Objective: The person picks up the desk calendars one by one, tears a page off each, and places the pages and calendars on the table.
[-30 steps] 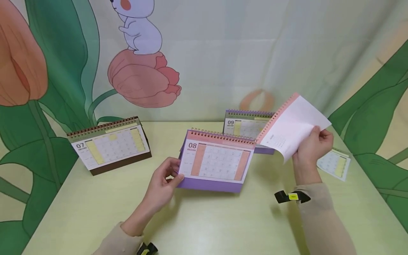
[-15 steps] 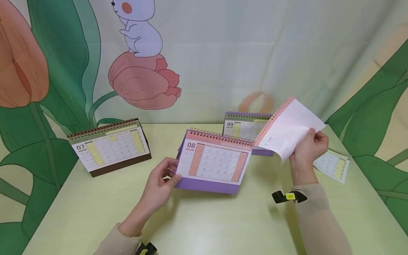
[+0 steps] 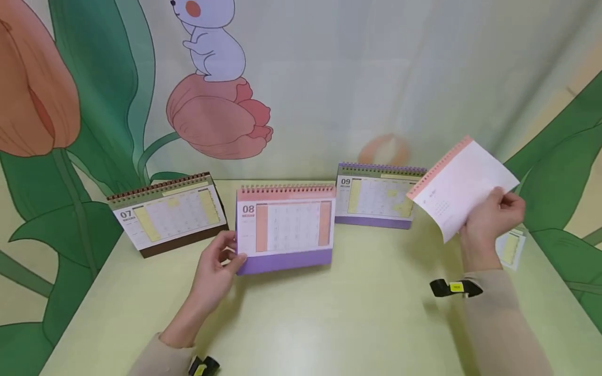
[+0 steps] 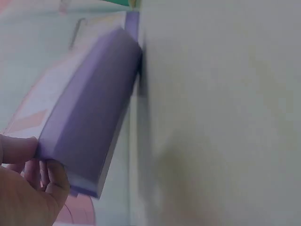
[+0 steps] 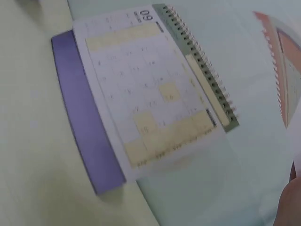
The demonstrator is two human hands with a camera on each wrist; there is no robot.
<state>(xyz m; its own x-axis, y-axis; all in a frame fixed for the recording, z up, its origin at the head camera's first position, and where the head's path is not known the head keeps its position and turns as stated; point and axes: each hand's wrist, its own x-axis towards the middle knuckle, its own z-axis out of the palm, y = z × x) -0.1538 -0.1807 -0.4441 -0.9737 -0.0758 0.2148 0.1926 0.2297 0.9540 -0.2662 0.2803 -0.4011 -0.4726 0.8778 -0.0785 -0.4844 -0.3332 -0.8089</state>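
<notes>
My left hand [image 3: 213, 274] holds the lower left corner of a desk calendar [image 3: 291, 224] with a pink page marked 08 and a purple base. In the left wrist view, thumb and fingers pinch that calendar's stand [image 4: 94, 108], which is tilted just over the table. Off to the right, my right hand [image 3: 491, 222] grips a loose calendar page [image 3: 463, 183] by its lower right side, raised above the table. Its pink edge has a row of torn holes, and its back faces up. Only a bit of that hand shows in the right wrist view.
A brown-based calendar [image 3: 169, 216] marked 07 stands at the back left. Another, purple-based and marked 09 [image 3: 371, 196], stands at the back, near the curtain [image 3: 305, 104]. Another loose page [image 3: 512, 248] lies at the right, partly behind my right hand.
The page in my right hand has come apart from the 08 calendar and moved right. My left hand has carried the calendar left and straightened it, uncovering more of the 09 calendar.
</notes>
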